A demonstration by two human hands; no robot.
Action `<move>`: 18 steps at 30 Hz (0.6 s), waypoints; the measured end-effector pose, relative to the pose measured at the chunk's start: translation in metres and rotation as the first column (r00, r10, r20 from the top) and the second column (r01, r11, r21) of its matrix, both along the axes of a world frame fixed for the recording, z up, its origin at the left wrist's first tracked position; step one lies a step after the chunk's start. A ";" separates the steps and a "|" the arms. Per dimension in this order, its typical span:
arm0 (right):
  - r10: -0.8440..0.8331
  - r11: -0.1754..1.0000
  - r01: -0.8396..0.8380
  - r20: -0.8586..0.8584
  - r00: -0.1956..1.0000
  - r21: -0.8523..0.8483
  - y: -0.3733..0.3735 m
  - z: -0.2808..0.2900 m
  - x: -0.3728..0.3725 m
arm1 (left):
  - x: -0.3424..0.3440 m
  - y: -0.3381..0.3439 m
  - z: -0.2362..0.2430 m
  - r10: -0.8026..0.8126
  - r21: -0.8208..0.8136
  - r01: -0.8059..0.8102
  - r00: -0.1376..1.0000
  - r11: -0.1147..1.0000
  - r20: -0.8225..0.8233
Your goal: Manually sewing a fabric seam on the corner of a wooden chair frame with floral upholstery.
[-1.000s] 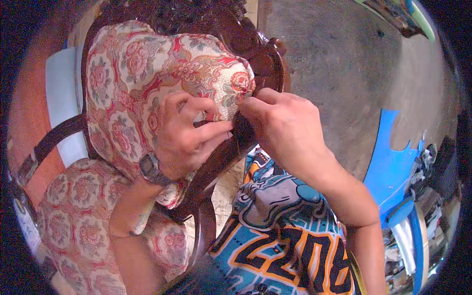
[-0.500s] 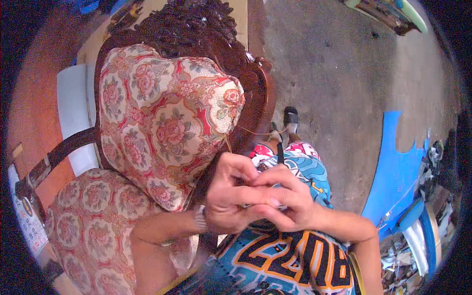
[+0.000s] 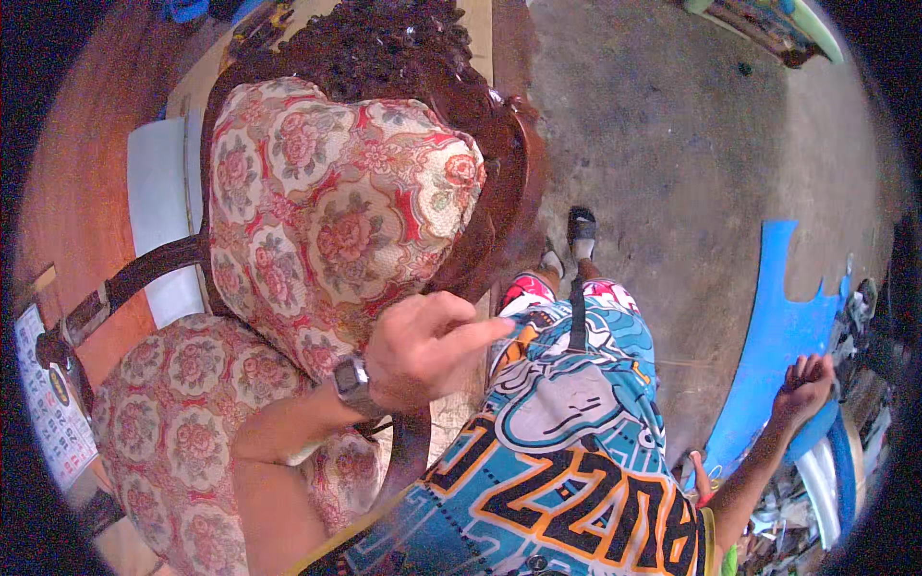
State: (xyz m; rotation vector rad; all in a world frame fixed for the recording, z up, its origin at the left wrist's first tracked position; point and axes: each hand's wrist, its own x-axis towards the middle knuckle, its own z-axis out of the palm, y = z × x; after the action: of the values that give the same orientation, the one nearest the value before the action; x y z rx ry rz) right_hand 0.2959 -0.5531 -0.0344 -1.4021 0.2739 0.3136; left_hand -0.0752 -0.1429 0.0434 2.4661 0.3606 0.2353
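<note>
Leftmost I have the chair's floral seat [image 3: 197,432], then its floral backrest [image 3: 336,230], set against the dark carved frame [image 3: 509,182]. My left grip [image 3: 423,350] is by the backrest's lower right edge, fingers curled, index pointing right; I can't tell whether it pinches anything. Past the patterned shirt [image 3: 586,432], my right grip [image 3: 805,384] overlaps the blue sheet [image 3: 764,326], fingers half bent, contents unclear to me.

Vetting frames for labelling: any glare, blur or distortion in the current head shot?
Head view: round fisheye image, corners black and grainy; head view: small glints on the carved wood, floor paler toward upper right; head view: left hand and right hand look slightly soft, motion or focus unclear.
</note>
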 end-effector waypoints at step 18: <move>0.539 -0.308 -0.466 -0.556 0.633 -0.829 -0.190 -0.141 -0.174 | 0.018 0.038 -0.032 0.380 0.531 -0.279 0.921 0.800 -0.088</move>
State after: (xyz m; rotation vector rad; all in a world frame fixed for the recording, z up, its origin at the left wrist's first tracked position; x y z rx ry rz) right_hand 0.1221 -0.7429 -0.1753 -3.0858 -0.3969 0.9793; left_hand -0.0576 -0.1052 0.0110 2.9463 0.9259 0.2659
